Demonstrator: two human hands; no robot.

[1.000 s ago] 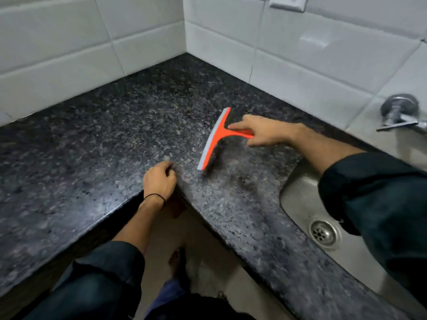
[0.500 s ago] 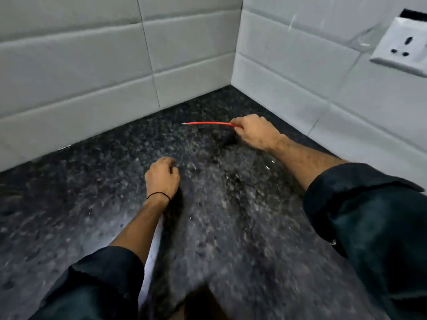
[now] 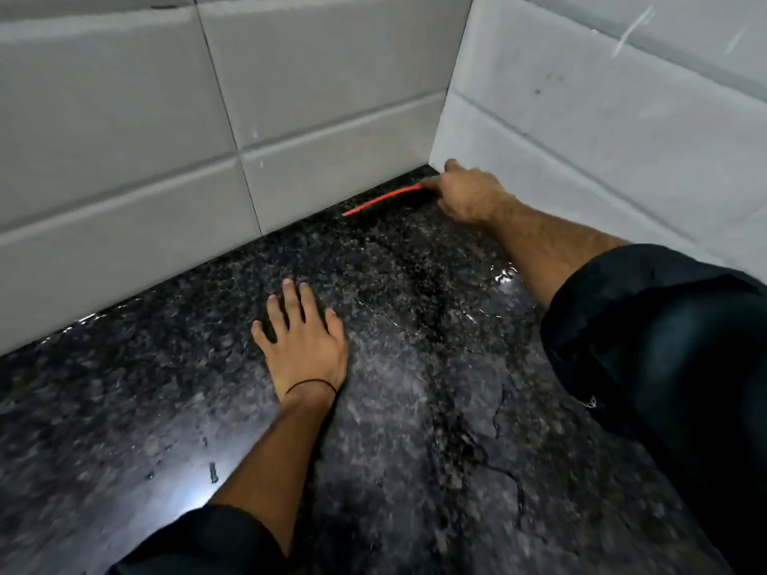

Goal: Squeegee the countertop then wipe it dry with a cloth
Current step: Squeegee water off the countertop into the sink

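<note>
The right hand (image 3: 467, 195) is closed around the handle of 1 red squeegee (image 3: 384, 199), reaching into the far corner where the 2 tiled walls (image 3: 315, 97) meet. The squeegee shows only as a thin red edge, lying close along the foot of the left-hand wall, its blade down at the countertop (image 3: 415, 408); the handle itself is hidden inside the grip. The left hand (image 3: 303, 338) holds nothing: it lies palm down, fingers spread wide, pressed flat on the dark speckled stone, well apart from the squeegee. 2 bare forearms come out of 2 dark rolled sleeves (image 3: 664, 346), and 1 thin black band (image 3: 311, 383) circles the left wrist. Streaks and beads of water glisten on the stone between and around the hands.
</note>
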